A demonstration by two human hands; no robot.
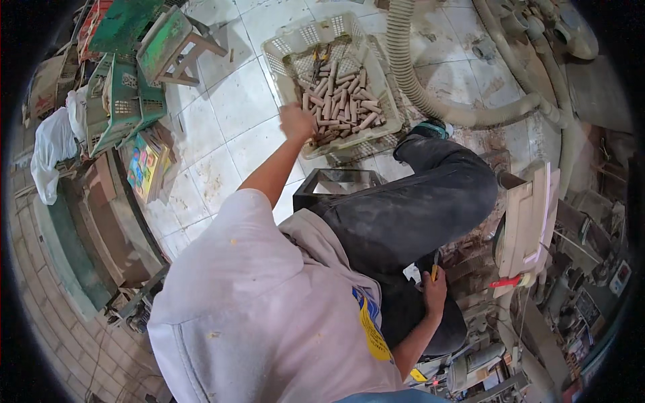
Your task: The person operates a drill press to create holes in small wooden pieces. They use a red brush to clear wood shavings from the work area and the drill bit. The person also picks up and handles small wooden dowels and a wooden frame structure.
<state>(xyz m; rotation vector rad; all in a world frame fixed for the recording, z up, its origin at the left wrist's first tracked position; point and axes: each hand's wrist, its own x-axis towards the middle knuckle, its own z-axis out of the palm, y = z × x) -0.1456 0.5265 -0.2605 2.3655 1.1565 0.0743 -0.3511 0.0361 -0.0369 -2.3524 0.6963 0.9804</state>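
Note:
A pale plastic basket (393, 101) stands on the tiled floor, holding many short brown cylindrical pieces (347, 103), possibly wooden. A tool with yellow and black handles (317, 63) lies at their far end. My left hand (297, 122) is at the basket's near left rim, beside the pieces; motion blur hides its fingers and whether it holds anything. Down by my dark trousers, my right hand (435, 289) grips a slim tool with an orange-yellow handle (434, 272); its dark end points away from the hand. A small white scrap (412, 273) shows beside that hand.
A black open-framed box (305, 194) stands between the basket and my leg. A ribbed hose (403, 55) curves past the basket's right side. Left are a green-topped stool (164, 45), green crates (121, 108) and stacked colourful boards (148, 166). A red-handled brush (506, 282) is at the right.

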